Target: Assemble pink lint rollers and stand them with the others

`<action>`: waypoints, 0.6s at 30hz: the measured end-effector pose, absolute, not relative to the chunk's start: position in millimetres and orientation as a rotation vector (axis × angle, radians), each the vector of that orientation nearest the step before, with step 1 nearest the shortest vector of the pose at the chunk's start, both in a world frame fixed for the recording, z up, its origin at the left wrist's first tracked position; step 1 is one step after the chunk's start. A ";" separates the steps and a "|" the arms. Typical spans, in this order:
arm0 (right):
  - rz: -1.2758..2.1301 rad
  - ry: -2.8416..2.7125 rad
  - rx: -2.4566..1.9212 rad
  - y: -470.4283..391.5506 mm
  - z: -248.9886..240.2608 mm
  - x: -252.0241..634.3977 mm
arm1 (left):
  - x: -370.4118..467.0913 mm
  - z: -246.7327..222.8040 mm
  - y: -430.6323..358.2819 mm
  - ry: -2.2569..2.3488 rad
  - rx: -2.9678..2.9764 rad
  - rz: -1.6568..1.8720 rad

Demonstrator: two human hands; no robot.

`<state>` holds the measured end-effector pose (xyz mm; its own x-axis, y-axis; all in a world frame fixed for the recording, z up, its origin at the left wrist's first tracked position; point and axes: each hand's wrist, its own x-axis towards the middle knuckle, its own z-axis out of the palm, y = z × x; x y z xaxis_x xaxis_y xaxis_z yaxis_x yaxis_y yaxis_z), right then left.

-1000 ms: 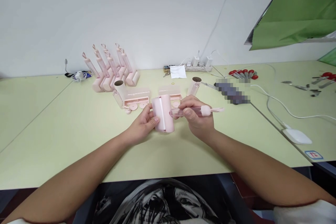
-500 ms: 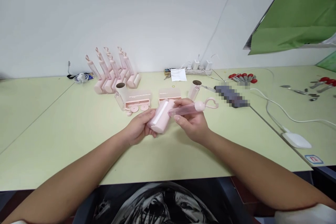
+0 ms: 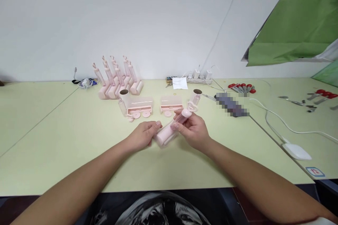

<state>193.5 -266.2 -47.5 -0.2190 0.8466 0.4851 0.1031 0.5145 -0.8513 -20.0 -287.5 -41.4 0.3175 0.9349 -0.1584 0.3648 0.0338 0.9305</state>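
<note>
Between my hands, above the table, is a pink lint roller (image 3: 165, 135) with a clear pinkish handle ending in a loop. My right hand (image 3: 194, 130) is closed around the handle, thumb on its near side. At the roller head's left end is my left hand (image 3: 144, 134), its thumb and fingers bent against the head; the fingertips are partly hidden. The head is slightly blurred and tilts down to the left. Just beyond my hands lie two opened pink roller cases (image 3: 139, 110) (image 3: 171, 108) with round pink end pieces (image 3: 146, 114) near them.
Several assembled pink rollers (image 3: 118, 86) stand at the back left. Sticky rolls (image 3: 124, 95) (image 3: 196, 95) stand beside the cases. Behind are a power strip (image 3: 203, 80) and white paper (image 3: 180, 83). To the right are red-handled tools (image 3: 241, 87), a pixelated object (image 3: 231, 105) and a white charger (image 3: 297, 150).
The roller has swung so its head points down-left and its handle loop up-right. My right hand has moved slightly down and turned with it; the camera view has shifted a little.
</note>
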 end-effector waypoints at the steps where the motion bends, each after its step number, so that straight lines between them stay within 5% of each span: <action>1: 0.851 -1.670 -0.832 -265.9 -47.4 193.4 | -20.7 -41.6 -287.4 1.219 1.578 0.678; 18: 0.867 -1.677 -0.813 -256.5 -15.8 181.5 | -20.7 -38.6 -291.7 1.329 1.835 0.596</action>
